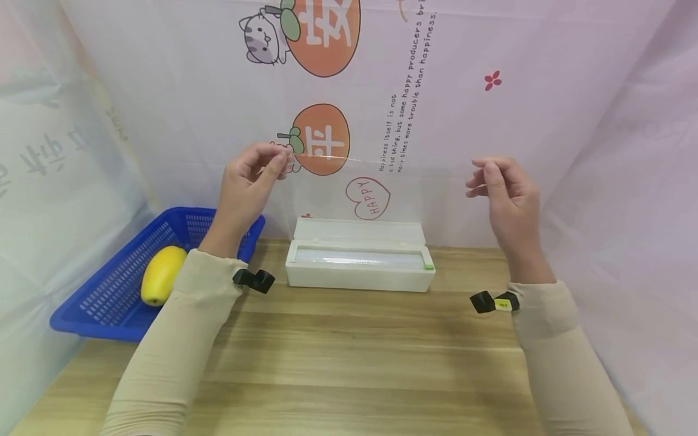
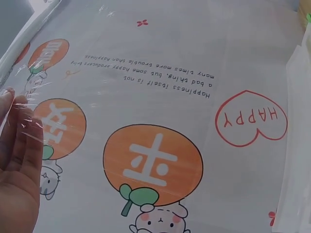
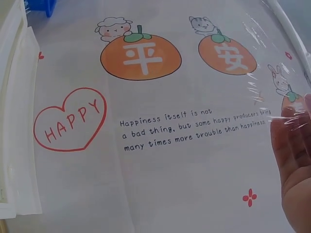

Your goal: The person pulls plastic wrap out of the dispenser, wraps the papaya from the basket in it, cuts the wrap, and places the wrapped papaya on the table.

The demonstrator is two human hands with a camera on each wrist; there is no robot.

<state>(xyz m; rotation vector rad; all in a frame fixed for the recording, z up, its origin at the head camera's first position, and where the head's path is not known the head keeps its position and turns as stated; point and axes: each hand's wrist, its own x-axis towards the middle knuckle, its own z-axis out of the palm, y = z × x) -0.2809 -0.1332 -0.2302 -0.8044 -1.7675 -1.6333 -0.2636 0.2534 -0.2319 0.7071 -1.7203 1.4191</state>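
Observation:
A sheet of clear cling film (image 1: 338,158) is stretched between my two raised hands, its top edge a faint shiny line in the head view. My left hand (image 1: 249,184) pinches one upper corner between thumb and fingers. At the other corner, my right hand (image 1: 509,197) pinches the film the same way. Both wrist views show creases fanning out from the fingers. Below and behind the sheet, a white cling film box (image 1: 360,277) stands on the table with its lid (image 1: 358,231) raised. A film roll (image 1: 360,258) lies inside. How far down the sheet hangs is hard to see.
On the left, a blue plastic basket (image 1: 98,332) holds a yellow mango-like fruit (image 1: 162,275), partly behind my left forearm. A green slider (image 1: 429,267) sits at the box's right end. Printed white cloth (image 1: 452,121) encloses the wooden table (image 1: 349,363) at back and sides.

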